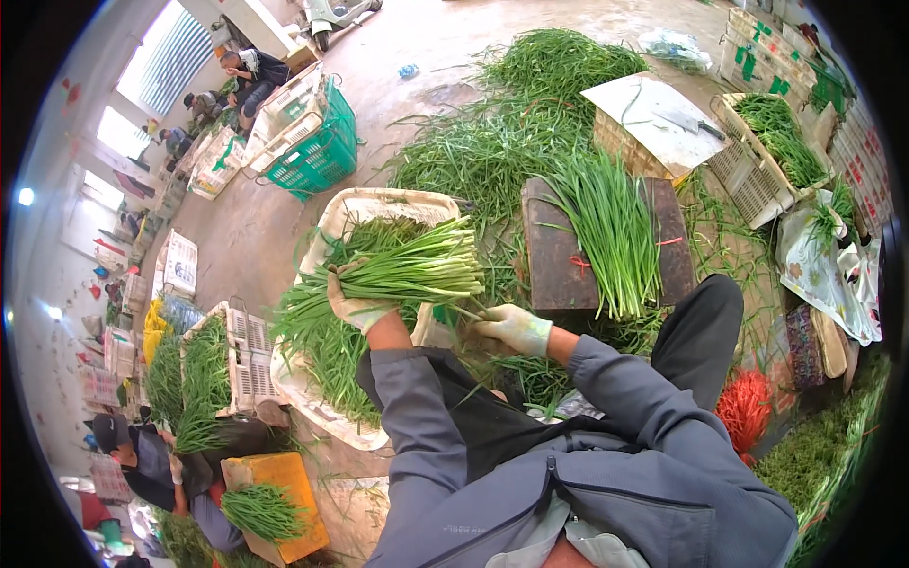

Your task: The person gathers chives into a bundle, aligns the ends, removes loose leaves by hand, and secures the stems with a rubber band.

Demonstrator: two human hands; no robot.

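My gloved left hand (358, 302) grips a bunch of green leafy stalks, seemingly garlic chives (412, 266), over a cream plastic basket (387, 199) that holds more of them. The bunch's pale stem ends point right. My gloved right hand (513, 329) is just below those ends, its fingers closed on a thin loose stalk (465, 312). To the right, a larger bunch of chives (614, 234) lies across a dark flat-topped block (561, 273). Red ties (580, 264) lie beside and under that bunch.
Loose chives (490, 149) are heaped ahead on the floor. A knife (685, 124) rests on a white board (643, 117) at upper right, near a filled crate (753, 170). Red strings (744, 408) hang by my right knee. A co-worker (153, 454) sits at lower left beside a yellow box (298, 490).
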